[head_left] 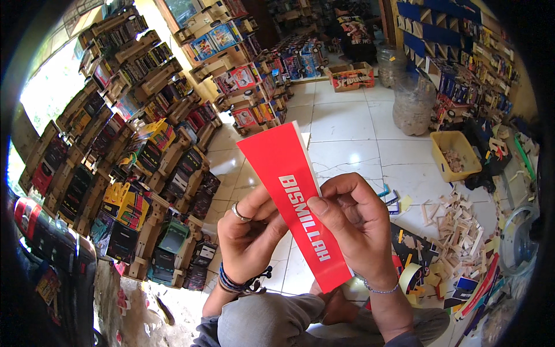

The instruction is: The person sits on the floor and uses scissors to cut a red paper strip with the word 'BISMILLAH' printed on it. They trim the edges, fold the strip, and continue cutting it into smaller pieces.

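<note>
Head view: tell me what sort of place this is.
Probably a small toy-making workshop. Rows of stacked wooden toy trucks line the white tiled floor, cut wooden offcuts lie scattered beside a yellow plastic tub, and both hands hold a long red paper sticker strip.

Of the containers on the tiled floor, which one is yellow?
The open plastic bin right of the hands, holding small wood pieces. The box farther back is brown cardboard with printed sides.
</note>
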Available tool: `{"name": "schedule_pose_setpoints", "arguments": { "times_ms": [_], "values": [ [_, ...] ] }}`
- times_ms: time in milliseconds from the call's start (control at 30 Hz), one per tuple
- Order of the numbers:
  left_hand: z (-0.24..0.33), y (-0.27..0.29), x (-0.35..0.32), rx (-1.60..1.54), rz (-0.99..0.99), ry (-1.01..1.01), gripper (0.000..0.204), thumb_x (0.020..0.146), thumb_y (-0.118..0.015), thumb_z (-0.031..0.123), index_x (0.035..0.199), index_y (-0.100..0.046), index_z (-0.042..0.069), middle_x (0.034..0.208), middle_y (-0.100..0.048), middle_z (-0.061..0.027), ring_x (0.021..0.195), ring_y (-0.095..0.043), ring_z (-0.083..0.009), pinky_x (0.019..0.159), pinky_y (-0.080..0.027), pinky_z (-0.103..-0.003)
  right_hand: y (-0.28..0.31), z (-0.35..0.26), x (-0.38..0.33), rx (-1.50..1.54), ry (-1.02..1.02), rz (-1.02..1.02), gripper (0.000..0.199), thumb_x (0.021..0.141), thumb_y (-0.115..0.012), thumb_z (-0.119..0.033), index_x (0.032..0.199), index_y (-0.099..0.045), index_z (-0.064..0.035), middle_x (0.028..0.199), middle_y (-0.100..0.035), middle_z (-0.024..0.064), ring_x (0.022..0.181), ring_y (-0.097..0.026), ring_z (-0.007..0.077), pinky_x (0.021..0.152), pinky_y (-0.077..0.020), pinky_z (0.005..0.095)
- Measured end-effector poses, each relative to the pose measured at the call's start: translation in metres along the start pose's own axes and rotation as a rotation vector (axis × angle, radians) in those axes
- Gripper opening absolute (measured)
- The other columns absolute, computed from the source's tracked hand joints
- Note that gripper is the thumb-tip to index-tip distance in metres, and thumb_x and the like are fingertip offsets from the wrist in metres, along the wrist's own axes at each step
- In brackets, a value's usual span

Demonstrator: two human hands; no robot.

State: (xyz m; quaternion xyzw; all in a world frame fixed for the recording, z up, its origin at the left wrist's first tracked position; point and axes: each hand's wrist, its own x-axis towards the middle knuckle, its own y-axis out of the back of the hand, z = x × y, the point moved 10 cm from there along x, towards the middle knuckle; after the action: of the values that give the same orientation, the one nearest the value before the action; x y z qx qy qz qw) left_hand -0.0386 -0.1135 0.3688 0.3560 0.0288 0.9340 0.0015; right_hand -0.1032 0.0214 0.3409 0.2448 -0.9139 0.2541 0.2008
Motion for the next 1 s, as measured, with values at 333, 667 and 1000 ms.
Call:
{"name": "schedule_pose_setpoints", "arguments": {
  "times_ms": [333,667,1000],
  "values": [
    [-0.01,-0.006,-0.001,-0.039,-0.011,0.071,0.054,0.098,-0.059,-0.013,0.149,-0.044,-0.008,0.139,-0.064,-0.0218,0.128,-0.061,-0.0217,0.108,-0.05,-0.034,0.01,-0.003,0.001,-0.048,0.031,0.05,0.018,0.101,-0.071,-0.015,0.107,-0.063,0.0001,0.1,-0.067,0.0047,0.09,-0.063,0.0089,0.084,-0.0519,0.0251],
    [-0.014,-0.015,0.0,-0.062,-0.036,0.133,0.054,0.1,-0.054,-0.014,0.152,-0.04,-0.008,0.146,-0.058,-0.0234,0.134,-0.057,-0.027,0.11,-0.05,-0.038,0.018,-0.002,0.003,-0.069,-0.01,0.092,0.017,0.101,-0.069,-0.017,0.106,-0.064,-0.0008,0.095,-0.068,0.0027,0.087,-0.061,0.0069,0.079,-0.0498,0.0244],
    [0.004,0.005,0.002,-0.173,0.128,0.036,0.051,0.096,-0.069,-0.003,0.142,-0.047,-0.007,0.131,-0.067,-0.0209,0.125,-0.063,-0.0239,0.104,-0.052,-0.038,0.001,0.002,0.012,-0.212,0.023,-0.005,0.016,0.1,-0.07,-0.009,0.109,-0.062,0.0006,0.102,-0.067,0.0034,0.095,-0.062,0.0083,0.088,-0.051,0.026]
  ]
}}
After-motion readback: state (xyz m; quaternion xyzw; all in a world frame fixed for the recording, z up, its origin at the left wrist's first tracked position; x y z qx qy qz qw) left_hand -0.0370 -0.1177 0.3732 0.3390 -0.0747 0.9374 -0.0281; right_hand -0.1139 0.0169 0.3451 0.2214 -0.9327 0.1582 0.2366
